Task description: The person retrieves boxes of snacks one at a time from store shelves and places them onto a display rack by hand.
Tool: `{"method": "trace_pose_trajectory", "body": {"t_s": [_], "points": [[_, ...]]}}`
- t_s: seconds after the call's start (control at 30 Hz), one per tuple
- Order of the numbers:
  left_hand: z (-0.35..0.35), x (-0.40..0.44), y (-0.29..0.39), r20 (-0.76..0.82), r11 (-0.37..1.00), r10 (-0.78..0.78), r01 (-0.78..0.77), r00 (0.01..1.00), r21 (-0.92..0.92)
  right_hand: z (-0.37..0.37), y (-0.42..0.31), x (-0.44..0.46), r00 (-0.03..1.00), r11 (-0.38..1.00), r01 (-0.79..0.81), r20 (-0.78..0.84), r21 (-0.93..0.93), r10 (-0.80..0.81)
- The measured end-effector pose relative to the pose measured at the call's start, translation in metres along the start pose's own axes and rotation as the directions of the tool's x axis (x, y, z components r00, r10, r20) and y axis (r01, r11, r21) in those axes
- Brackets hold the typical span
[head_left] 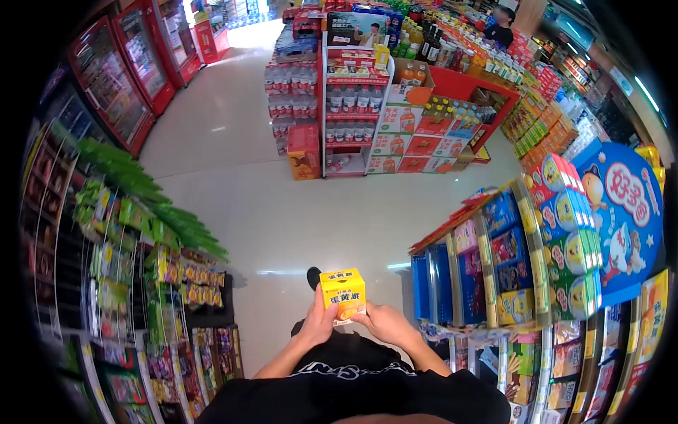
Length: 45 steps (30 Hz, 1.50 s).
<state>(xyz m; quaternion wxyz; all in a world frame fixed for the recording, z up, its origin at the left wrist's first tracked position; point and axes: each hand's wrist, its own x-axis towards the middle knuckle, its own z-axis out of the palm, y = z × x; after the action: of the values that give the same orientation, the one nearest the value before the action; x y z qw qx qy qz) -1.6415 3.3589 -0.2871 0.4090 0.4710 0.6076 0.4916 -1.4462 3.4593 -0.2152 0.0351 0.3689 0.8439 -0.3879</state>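
Note:
A yellow box (344,295) with dark printed characters and a picture of round food on its front is held upright before my body, above the floor. My left hand (319,321) wraps its left side, with the thumb on the front. At its lower right corner, my right hand (385,324) grips with the thumb on the front and the other fingers partly hidden. Both hands touch the same box.
Snack shelves stand at left (116,247) and right (505,254). A drinks display (352,106) is ahead, with red-framed coolers (113,71) at upper left. Pale floor (233,191) lies between. A person (500,32) is far off at upper right.

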Motion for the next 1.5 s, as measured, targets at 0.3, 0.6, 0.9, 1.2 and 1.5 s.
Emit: {"method": "trace_pose_trajectory", "body": {"t_s": [0.3, 0.6, 0.9, 1.2, 1.5], "points": [[-0.121, 0.28, 0.059, 0.362, 0.928, 0.069, -0.193, 0.93, 0.319, -0.112, -0.034, 0.186, 0.935, 0.996, -0.087, -0.343, 0.017, 0.088], [-0.153, 0.397, 0.051, 0.111, 0.906, 0.051, -0.093, 0.993, 0.413, -0.155, -0.029, 0.325, 0.901, 0.988, -0.105, -0.41, 0.11, 0.141], [-0.19, 0.533, 0.046, -0.122, 0.868, 0.17, -0.09, 0.978, 0.488, -0.222, -0.007, 0.481, 0.874, 0.972, 0.084, -0.485, 0.221, 0.034], [-0.183, 0.726, 0.09, -0.262, 0.894, 0.211, -0.078, 0.942, 0.44, -0.369, 0.038, 0.659, 0.875, 0.82, 0.204, -0.476, 0.534, 0.092], [-0.201, 0.9, 0.105, -0.217, 0.768, 0.451, -0.253, 0.866, 0.588, -0.477, 0.076, 0.84, 0.778, 0.757, 0.361, -0.624, 0.544, 0.077]]}}
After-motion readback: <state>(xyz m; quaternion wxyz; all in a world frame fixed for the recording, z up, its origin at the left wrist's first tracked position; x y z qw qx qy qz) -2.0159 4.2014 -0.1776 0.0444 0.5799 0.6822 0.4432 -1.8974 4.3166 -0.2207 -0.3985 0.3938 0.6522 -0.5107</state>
